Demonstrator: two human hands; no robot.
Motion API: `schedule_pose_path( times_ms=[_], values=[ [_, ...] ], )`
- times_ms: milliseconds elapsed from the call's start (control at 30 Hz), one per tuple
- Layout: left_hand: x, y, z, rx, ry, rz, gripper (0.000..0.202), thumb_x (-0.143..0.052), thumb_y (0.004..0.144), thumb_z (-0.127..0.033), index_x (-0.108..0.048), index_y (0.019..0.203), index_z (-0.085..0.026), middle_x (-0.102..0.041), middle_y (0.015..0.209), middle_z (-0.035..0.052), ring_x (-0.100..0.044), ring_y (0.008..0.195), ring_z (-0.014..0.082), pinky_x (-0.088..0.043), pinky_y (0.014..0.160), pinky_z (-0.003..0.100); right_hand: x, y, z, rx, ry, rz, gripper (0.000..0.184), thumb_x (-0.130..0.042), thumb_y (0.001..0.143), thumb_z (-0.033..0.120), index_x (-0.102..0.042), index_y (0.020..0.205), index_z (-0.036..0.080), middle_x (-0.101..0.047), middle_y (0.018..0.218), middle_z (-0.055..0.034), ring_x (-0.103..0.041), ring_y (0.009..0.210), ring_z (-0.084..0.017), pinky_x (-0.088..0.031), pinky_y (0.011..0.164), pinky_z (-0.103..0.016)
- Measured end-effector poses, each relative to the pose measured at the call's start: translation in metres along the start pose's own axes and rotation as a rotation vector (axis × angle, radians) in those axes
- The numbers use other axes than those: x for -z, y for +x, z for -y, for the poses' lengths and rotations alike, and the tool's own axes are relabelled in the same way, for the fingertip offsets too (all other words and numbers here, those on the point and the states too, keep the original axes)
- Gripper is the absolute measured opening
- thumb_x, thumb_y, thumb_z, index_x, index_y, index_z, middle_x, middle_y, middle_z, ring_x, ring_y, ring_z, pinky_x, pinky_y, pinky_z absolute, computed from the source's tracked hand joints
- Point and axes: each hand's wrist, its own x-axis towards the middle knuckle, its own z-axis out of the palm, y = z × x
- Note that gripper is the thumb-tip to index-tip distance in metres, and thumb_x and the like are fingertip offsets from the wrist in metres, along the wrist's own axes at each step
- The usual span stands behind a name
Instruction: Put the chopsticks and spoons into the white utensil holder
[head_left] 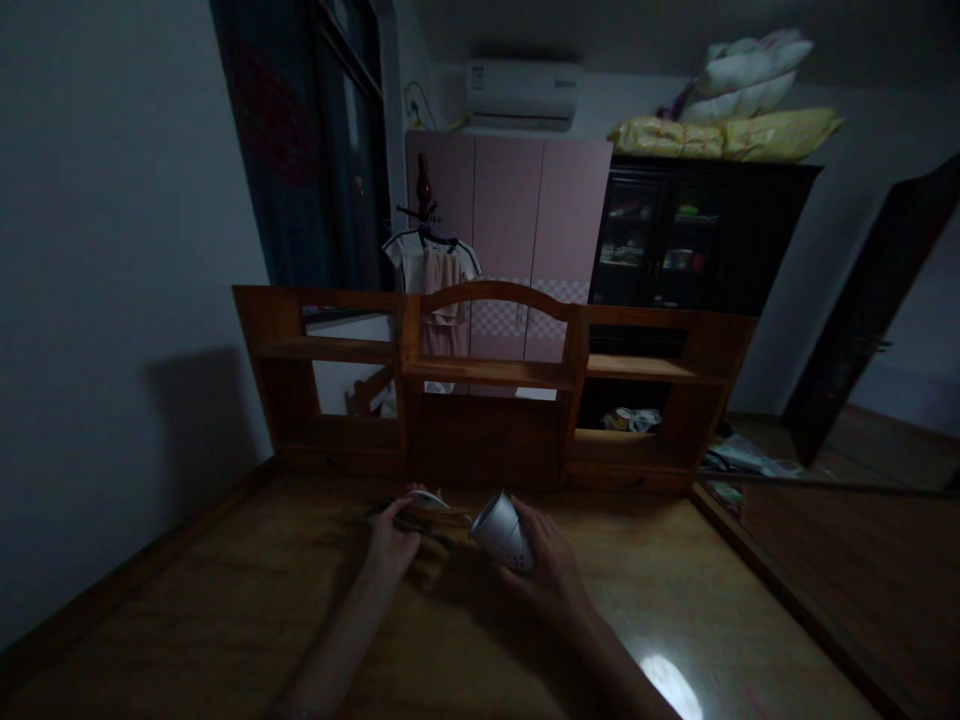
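Observation:
The room is dim. My right hand (551, 575) is wrapped round a small silver metal cup (501, 530) with rows of holes in its side, tipped so its mouth points left. My left hand (391, 545) is closed on a bundle of thin utensils (435, 516) lying flat on the wooden desk (247, 610); they look like wooden sticks with a pale spoon-like piece on top. The bundle's ends sit just at the cup's mouth. Both hands are near the desk's back middle, in front of the shelf unit.
A wooden shelf unit (491, 372) with open compartments stands along the desk's back edge. A grey wall is on the left. Behind are a pink wardrobe (525, 210), a dark glass cabinet (675, 240) with bedding on top, hanging clothes and an air conditioner.

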Motion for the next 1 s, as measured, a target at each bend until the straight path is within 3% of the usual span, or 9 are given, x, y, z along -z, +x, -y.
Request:
schedule_pose_path(
  times_ms=[333, 667, 1000],
  values=[
    [-0.0020, -0.0001, -0.0011, -0.025, 0.021, -0.018, 0.027, -0.044, 0.076, -0.001, -0.069, 0.076, -0.010, -0.072, 0.076, 0.0093, -0.071, 0.077, 0.0202, -0.061, 0.070, 0.033, -0.0041, -0.0006, -0.0024, -0.006, 0.018, -0.007, 0.083, -0.074, 0.071, 0.029, -0.033, 0.144, 0.026, -0.049, 0.135, -0.0074, -0.048, 0.120, -0.027, -0.041, 0.100, -0.041],
    [-0.0003, -0.0019, -0.0004, 0.017, -0.003, 0.002, 0.022, -0.047, 0.076, -0.003, -0.068, 0.070, -0.011, -0.071, 0.073, 0.0085, -0.070, 0.077, 0.0203, -0.060, 0.076, 0.038, -0.0028, -0.0012, -0.0011, -0.015, 0.028, -0.010, 0.082, -0.073, 0.072, 0.029, -0.033, 0.144, 0.027, -0.050, 0.135, -0.0080, -0.048, 0.120, -0.029, -0.040, 0.100, -0.044],
    [-0.0065, -0.0066, 0.0024, -0.102, 0.035, 0.017, 0.023, -0.047, 0.072, -0.001, -0.068, 0.070, -0.012, -0.073, 0.077, 0.0089, -0.070, 0.084, 0.0228, -0.058, 0.082, 0.041, -0.0053, -0.0009, -0.0080, -0.023, 0.002, -0.008, 0.083, -0.072, 0.071, 0.029, -0.034, 0.144, 0.026, -0.050, 0.135, -0.0085, -0.048, 0.120, -0.028, -0.040, 0.100, -0.044]
  ],
)
